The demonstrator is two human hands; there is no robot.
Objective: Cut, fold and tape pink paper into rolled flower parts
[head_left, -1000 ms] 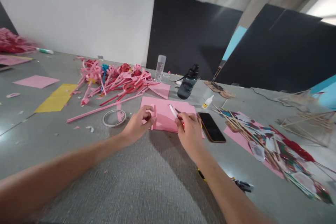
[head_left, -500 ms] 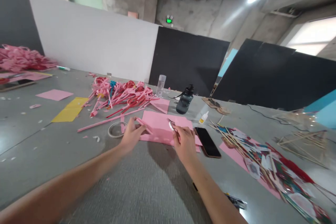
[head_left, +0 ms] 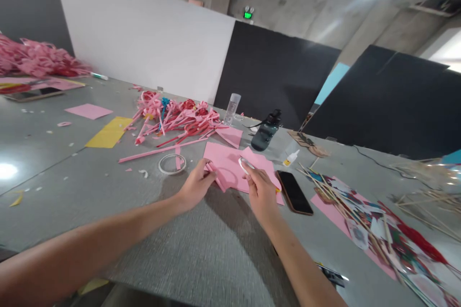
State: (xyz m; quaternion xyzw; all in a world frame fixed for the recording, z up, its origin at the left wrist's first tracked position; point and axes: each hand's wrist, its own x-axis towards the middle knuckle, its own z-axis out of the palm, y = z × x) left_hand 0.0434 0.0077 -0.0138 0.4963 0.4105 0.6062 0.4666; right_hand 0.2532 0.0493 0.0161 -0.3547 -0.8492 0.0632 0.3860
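Observation:
My left hand [head_left: 198, 183] is closed on a folded pink paper strip [head_left: 216, 176], pinching it at the near left edge of the pink paper sheets [head_left: 230, 156]. In my right hand [head_left: 262, 195] is a slim white tool [head_left: 246, 165] with a thin dark tip, held over the sheets; a yellow bit shows by the palm. The tool's exact kind is unclear, as the fingers cover most of it. A roll of tape [head_left: 161, 167] lies flat to the left of my left hand. Just right of my right hand lies a black phone [head_left: 294, 193].
Pink and red paper strips [head_left: 180, 117] are heaped behind the sheets. A dark water bottle [head_left: 265, 133], a clear bottle [head_left: 232, 108] and a glue bottle [head_left: 291, 158] stand beyond. Sticks and scraps [head_left: 363, 216] cover the right side. Yellow paper [head_left: 110, 132] lies left.
The camera view has tilted and shifted, so the scene sits further right. My left hand has drawn the pink strip nearer the right hand. The right hand still holds the white tool.

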